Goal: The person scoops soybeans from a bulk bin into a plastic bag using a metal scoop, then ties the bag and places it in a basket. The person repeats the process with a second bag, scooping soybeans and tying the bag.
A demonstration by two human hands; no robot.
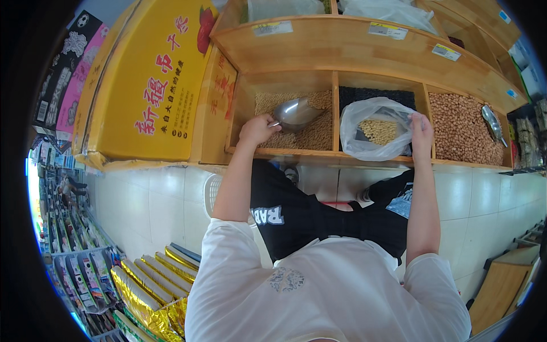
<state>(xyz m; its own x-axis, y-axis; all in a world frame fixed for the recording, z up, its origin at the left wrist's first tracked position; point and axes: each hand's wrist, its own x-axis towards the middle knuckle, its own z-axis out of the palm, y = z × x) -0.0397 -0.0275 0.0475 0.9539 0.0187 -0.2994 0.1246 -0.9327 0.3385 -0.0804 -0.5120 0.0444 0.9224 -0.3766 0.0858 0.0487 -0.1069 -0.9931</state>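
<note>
My left hand grips the handle of a metal scoop. The scoop's bowl rests on or just above soybeans in the left wooden compartment. With my right hand I pinch the right rim of a clear plastic bag, whose mouth gapes upward. Pale beans lie inside it. The bag sits over the middle compartment of black beans, hiding most of them.
To the right, a compartment holds peanuts with a second metal scoop on them. Behind rises a wooden tier with price labels. A yellow carton stands at the left. A white basket is on the floor.
</note>
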